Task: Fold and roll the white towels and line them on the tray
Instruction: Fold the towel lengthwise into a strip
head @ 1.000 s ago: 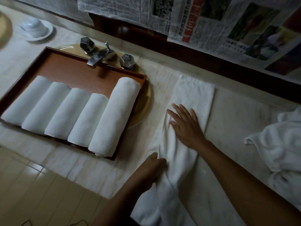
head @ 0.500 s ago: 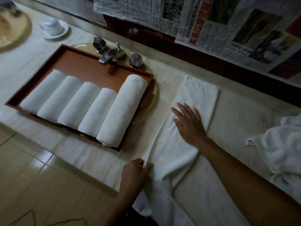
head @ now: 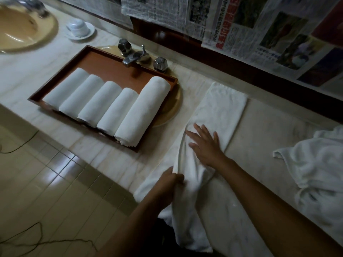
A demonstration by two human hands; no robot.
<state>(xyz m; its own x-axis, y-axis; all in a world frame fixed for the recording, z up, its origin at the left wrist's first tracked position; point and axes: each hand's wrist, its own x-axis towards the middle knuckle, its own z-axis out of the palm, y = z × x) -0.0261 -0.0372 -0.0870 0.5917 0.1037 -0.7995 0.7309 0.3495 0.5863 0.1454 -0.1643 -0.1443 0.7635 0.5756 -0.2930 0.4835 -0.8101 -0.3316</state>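
A long white towel (head: 219,115) lies lengthwise on the marble counter (head: 269,145), its far end flat and squared off near the back wall, its near end hanging over the counter's front edge. The right hand (head: 206,145) rests palm down on the middle of this towel, fingers spread and extended, gripping nothing. The left hand (head: 169,182) is closed on the towel's left edge close to the counter front, the cloth bunched and raised into a ridge between the two hands. To the left of the towel a brown wooden tray (head: 104,62) sits over a tan basin, whose rim shows at the tray's right side. Five rolled towels (head: 115,106) lie side by side along the tray's front part, touching one another; the rightmost roll is longer and thicker than the other four and its near end reaches the tray's front rim. The rear strip of the tray is bare wood. A metal tap (head: 134,56) with two faceted knobs stands just behind the tray's back edge. Further left along the counter is a second tan basin (head: 22,28), partly cut off by the frame, and beside it a white cup on a saucer (head: 79,28). At the right edge of the counter a loose heap of white towels (head: 315,164) lies unfolded, well apart from the towel being handled. Newspaper sheets (head: 259,28) cover the wall above the counter. Dark cords lie on the tiled floor (head: 46,182) below.
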